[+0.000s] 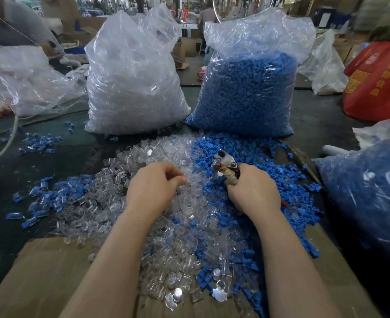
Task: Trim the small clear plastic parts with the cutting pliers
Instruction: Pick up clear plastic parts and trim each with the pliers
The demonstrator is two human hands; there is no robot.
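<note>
Clear plastic parts (157, 203) lie in a loose heap at the middle of the tabletop (51, 161), spilling toward 6 o'clock onto a sheet of cardboard (47, 271) and mixing with blue plastic parts (253, 157) at 1 to 3 o'clock. The left hand (154, 188) rests on the heap with its fingertips curled into the clear pieces; whether this grip has one pinched I cannot tell. The right hand (253, 191) has its grip closed round the handles of the cutting pliers (224, 164), their head pointing toward 12 o'clock.

Likely troubles: the transparent pieces are hard to tell apart, so a blue one or two clear ones could come up together; a small slick part may slip or fly off when cut; fingertips sit close to the blades.

At 11 o'clock stands a clear bag (132, 83) full of clear parts; at 1 o'clock a second bag (246, 92) holds blue ones; a third bag (368, 191) of blue parts lies at 3 o'clock
</note>
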